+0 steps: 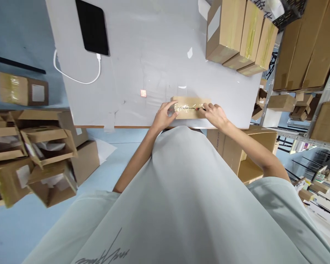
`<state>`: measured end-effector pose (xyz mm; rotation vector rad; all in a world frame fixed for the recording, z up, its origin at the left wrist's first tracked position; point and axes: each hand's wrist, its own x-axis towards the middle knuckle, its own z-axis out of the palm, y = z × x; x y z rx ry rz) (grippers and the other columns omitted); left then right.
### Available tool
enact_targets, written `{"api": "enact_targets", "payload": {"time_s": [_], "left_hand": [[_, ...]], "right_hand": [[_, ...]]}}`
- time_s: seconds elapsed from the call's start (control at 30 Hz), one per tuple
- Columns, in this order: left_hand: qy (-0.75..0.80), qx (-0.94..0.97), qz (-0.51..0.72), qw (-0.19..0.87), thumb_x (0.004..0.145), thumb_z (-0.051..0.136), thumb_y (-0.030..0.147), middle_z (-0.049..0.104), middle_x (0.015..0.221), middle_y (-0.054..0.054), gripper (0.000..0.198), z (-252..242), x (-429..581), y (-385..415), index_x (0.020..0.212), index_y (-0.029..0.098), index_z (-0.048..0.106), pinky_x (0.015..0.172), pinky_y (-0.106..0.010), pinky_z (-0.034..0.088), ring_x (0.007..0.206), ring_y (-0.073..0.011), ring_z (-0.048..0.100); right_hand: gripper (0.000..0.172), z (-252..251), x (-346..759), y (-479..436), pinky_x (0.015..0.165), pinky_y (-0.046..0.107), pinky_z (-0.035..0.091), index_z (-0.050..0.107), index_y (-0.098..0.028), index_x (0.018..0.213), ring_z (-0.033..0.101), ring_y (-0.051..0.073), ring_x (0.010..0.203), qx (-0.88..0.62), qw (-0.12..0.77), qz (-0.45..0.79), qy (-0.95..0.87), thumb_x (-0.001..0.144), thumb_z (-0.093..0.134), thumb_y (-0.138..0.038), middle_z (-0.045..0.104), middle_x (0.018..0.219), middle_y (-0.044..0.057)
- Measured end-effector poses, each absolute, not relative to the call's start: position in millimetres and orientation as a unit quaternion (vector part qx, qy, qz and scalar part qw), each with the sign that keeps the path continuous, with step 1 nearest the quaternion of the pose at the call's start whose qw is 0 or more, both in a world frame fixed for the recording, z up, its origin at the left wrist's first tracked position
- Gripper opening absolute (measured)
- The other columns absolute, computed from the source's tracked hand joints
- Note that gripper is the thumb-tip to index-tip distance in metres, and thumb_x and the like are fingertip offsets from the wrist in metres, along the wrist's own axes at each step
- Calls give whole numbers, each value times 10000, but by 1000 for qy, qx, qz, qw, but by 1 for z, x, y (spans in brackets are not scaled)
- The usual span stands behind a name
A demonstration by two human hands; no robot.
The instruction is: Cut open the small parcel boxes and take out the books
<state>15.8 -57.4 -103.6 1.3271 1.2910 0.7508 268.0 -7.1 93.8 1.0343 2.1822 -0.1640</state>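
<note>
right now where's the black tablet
In the head view, the black tablet lies on the table at upper left, ahead and left of the left hand, a white cable at its near edge.

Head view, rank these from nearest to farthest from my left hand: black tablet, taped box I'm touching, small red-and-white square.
1. Taped box: its left end meets your left hand.
2. Red-and-white square: left, slightly beyond the hand.
3. Black tablet: far left, well beyond.
</note>
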Motion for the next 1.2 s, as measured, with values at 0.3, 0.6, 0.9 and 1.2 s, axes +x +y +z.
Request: {"api": "enact_targets", "payload": {"time_s": [0.3, 0.6, 0.9, 1.2], "left_hand": [[534, 557, 318, 551, 977, 742, 401, 655, 1542, -127, 634, -109, 18, -56, 1599, 306, 662, 1016, -412, 651, 1113, -256, 764], [589, 464, 363, 553, 976, 757, 493, 663, 1605, -143, 645, -120, 22, -68, 1576, 275, 667, 1063, -450, 658, 1193, -285, 756], [688, 438, 394, 424, 1087, 618, 495, 690, 1593, -131, 502, -121, 23, -74, 1527, 261, 682, 1245, -474, 551, 1463, -308, 662], [746, 416, 338, 395, 1062, 643, 491, 750, 1474, -176, 482, -121, -7, -66, 1456, 220, 700, 1200, -491, 590, 1356, -294, 729]], "right_hand": [[384, 114, 352, -33, 822, 363, 376, 682, -204, 1416, 648, 284, 1089, 488, 377, -48, 786, 1159, 429, -73, 747, 1287, 174], [338, 70, 383, -32, 839, 373, 467, 662, -169, 1390, 688, 300, 1117, 604, 344, -117, 709, 1154, 427, -119, 776, 1282, 199], [142, -35, 414, -41, 944, 383, 571, 671, -197, 1121, 758, 296, 1045, 751, 78, -369, 542, 1011, 726, -267, 827, 1132, 143], [573, -74, 338, -55, 1039, 445, 642, 649, -243, 998, 768, 287, 1092, 631, -291, -624, 358, 785, 834, -743, 830, 1092, 103]]}}
